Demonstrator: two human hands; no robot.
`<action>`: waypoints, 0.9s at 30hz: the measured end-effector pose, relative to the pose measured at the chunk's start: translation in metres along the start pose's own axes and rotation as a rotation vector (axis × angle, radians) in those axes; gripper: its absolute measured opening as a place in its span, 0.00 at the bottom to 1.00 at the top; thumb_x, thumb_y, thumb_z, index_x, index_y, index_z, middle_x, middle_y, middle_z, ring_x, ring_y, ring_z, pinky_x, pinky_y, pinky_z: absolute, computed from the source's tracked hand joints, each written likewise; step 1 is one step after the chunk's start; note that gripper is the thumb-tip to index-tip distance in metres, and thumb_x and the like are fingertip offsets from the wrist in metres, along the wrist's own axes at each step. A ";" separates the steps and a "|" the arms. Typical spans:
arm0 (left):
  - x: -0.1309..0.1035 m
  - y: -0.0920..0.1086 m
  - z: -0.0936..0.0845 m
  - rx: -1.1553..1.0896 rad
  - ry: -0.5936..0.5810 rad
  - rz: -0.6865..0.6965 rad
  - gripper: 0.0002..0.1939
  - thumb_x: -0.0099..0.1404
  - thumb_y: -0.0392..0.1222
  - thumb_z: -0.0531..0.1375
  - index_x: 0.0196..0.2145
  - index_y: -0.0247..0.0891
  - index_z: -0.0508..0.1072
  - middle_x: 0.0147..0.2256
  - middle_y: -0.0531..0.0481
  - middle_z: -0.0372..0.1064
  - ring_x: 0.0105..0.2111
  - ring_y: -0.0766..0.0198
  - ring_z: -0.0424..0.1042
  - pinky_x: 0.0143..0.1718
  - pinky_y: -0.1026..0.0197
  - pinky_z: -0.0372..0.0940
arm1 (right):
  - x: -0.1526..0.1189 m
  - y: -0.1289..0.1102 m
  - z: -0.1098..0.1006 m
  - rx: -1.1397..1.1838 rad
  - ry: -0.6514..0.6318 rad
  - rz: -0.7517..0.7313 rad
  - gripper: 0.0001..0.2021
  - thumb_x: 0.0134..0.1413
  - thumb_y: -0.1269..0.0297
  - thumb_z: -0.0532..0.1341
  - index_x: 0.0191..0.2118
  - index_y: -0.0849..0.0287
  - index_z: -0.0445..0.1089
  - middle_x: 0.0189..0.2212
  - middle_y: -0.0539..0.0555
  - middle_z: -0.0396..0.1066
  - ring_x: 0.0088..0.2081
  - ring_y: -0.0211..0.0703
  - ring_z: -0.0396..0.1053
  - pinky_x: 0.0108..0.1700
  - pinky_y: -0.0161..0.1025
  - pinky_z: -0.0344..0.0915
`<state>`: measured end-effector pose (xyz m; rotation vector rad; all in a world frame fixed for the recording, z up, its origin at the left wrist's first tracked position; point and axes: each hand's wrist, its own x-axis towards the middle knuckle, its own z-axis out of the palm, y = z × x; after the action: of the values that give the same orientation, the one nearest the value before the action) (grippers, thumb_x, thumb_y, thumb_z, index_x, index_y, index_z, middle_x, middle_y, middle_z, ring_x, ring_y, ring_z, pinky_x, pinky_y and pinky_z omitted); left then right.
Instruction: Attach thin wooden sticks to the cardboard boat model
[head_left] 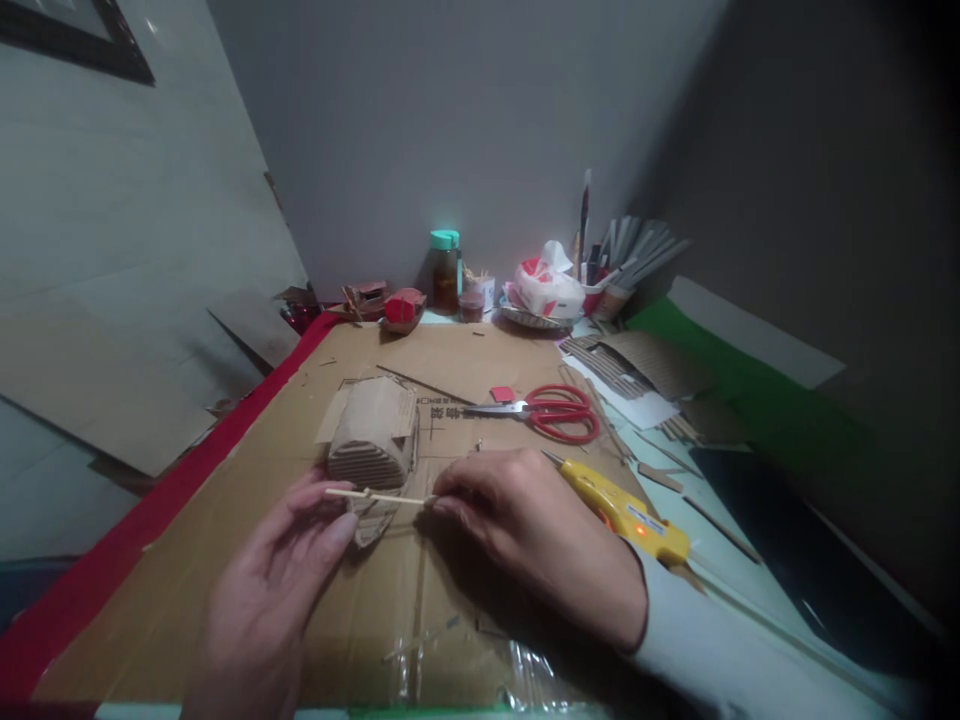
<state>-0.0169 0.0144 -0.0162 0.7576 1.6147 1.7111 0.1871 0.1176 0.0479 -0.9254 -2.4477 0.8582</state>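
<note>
A thin wooden stick [379, 496] runs level between my two hands. My left hand [289, 570] pinches its left end and my right hand [525, 525] pinches its right end. A small piece of cardboard [371, 520] hangs around the stick near its middle. Just behind the stick sits a rounded model of corrugated cardboard [373, 432] on the large flat cardboard sheet [285, 560]. A yellow glue gun [626, 512] lies right of my right hand, its small light glowing orange.
Red scissors [551, 411] lie behind my right hand. Strips and sheets of corrugated cardboard [637, 365] lie at the right. At the back stand a teal-capped bottle [445, 270], a tissue pack [547, 287] and a cup of brushes [611, 290]. A red edge [112, 565] borders the left.
</note>
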 end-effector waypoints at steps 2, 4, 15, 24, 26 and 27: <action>0.001 -0.002 -0.002 0.007 0.007 0.004 0.16 0.57 0.53 0.78 0.41 0.47 0.85 0.57 0.50 0.79 0.65 0.53 0.72 0.54 0.75 0.71 | 0.000 0.000 0.000 -0.001 0.000 -0.002 0.10 0.68 0.71 0.63 0.35 0.59 0.81 0.30 0.54 0.81 0.32 0.39 0.73 0.37 0.37 0.62; 0.002 -0.002 -0.003 0.017 0.013 0.032 0.14 0.59 0.52 0.77 0.40 0.47 0.85 0.57 0.50 0.79 0.66 0.53 0.71 0.55 0.75 0.71 | 0.000 0.000 0.000 -0.004 0.003 -0.005 0.11 0.68 0.71 0.63 0.34 0.59 0.80 0.30 0.53 0.80 0.31 0.39 0.72 0.36 0.36 0.62; 0.005 0.002 0.000 0.086 0.022 0.054 0.17 0.59 0.58 0.77 0.40 0.48 0.85 0.55 0.52 0.80 0.63 0.57 0.73 0.53 0.78 0.69 | 0.000 0.000 0.001 -0.018 0.002 -0.011 0.12 0.70 0.69 0.62 0.35 0.59 0.80 0.30 0.54 0.81 0.31 0.39 0.72 0.36 0.36 0.60; 0.014 0.000 0.001 0.127 0.067 0.041 0.17 0.54 0.60 0.78 0.35 0.48 0.86 0.56 0.53 0.80 0.61 0.58 0.74 0.53 0.78 0.69 | -0.001 0.000 0.003 -0.063 0.009 -0.011 0.10 0.68 0.70 0.63 0.33 0.59 0.78 0.28 0.51 0.78 0.30 0.37 0.70 0.35 0.35 0.60; 0.015 -0.003 -0.001 0.122 0.073 0.027 0.20 0.52 0.61 0.79 0.36 0.48 0.86 0.56 0.53 0.80 0.62 0.58 0.74 0.53 0.78 0.69 | -0.001 -0.001 0.004 -0.073 0.010 -0.007 0.10 0.68 0.70 0.64 0.32 0.59 0.76 0.28 0.50 0.77 0.30 0.37 0.69 0.35 0.35 0.59; 0.015 -0.004 -0.002 0.120 0.076 0.022 0.20 0.51 0.62 0.79 0.36 0.48 0.86 0.57 0.53 0.80 0.62 0.57 0.74 0.53 0.78 0.70 | -0.001 -0.001 0.005 -0.078 0.010 -0.005 0.10 0.67 0.71 0.64 0.32 0.59 0.76 0.27 0.50 0.77 0.30 0.36 0.69 0.35 0.35 0.59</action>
<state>-0.0275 0.0255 -0.0206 0.7781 1.7802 1.6884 0.1850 0.1142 0.0444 -0.9474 -2.4898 0.7598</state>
